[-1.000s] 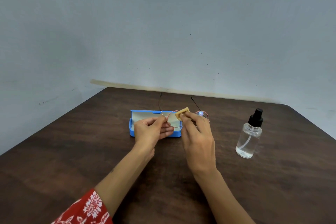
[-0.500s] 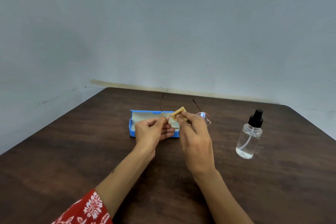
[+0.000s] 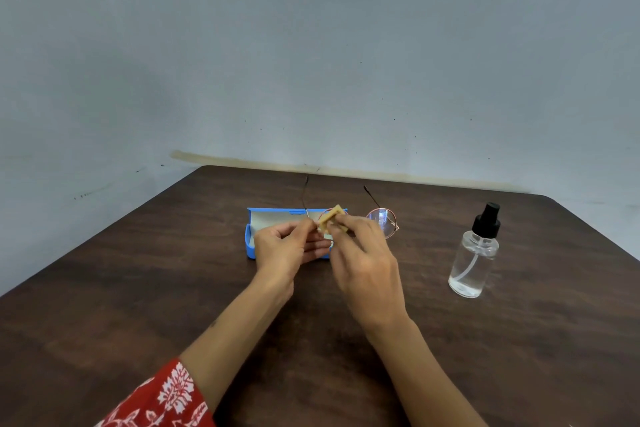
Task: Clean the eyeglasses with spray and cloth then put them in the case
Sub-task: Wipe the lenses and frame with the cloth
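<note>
Head view: glasses [image 3: 382, 222] held above the open case [image 3: 250, 243], left hand [image 3: 287, 248] fingers pinching the frame, right hand [image 3: 363, 253] fingers pinching the cloth [image 3: 331, 217] onto one lens. Wiping underway; casing remains. Spray [image 3: 475, 253] stands on the bench [image 3: 138, 288].

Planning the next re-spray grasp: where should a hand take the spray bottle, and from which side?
Judging by its pose, wrap the clear cylindrical body of the spray bottle below the shoulder, coming from its left, the side nearest the right hand. It stands upright and alone on the table, and this leaves the black pump head free for pressing.
</note>
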### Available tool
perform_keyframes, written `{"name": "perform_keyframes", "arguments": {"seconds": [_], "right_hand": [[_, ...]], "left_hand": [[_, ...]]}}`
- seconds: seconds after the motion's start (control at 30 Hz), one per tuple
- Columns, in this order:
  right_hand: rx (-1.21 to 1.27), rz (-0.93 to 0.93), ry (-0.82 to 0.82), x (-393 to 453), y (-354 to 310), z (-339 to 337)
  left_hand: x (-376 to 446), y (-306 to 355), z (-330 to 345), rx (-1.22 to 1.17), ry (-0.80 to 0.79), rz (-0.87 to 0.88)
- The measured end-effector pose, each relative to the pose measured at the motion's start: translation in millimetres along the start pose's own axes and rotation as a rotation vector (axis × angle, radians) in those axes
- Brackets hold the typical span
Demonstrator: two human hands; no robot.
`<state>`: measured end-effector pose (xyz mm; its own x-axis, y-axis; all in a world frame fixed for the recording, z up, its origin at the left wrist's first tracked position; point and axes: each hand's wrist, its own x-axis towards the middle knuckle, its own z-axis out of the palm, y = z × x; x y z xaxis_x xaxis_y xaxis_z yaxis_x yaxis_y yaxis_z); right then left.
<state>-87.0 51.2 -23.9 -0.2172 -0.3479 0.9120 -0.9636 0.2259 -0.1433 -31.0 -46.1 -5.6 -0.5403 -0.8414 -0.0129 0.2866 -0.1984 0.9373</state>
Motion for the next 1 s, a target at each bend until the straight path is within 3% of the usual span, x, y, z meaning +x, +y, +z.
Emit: {"name": "perform_keyframes", "arguments": {"seconds": [0.3, 0.57, 0.8, 1.0], "right_hand": [[-0.08, 0.101, 0.011, 0.6, 7.4, -4.6], [0.029, 0.009, -0.083, -0.9, -2.2, -3.8], [-0.044, 0.153, -0.017, -2.2, 5.9, -6.2], [-0.012, 0.06, -0.04, -2.0, 0.4, -5.2]], "left_hand": [[0.7, 1.4, 0.2, 0.004, 0.014, -0.018], [1.8, -0.4, -1.3, 0.006, 0.02, 0.006], [2.5, 1.8, -1.9, 0.007, 0.036, -0.014], [1.8, 0.5, -1.7, 0.003, 0.029, -0.017]]}}
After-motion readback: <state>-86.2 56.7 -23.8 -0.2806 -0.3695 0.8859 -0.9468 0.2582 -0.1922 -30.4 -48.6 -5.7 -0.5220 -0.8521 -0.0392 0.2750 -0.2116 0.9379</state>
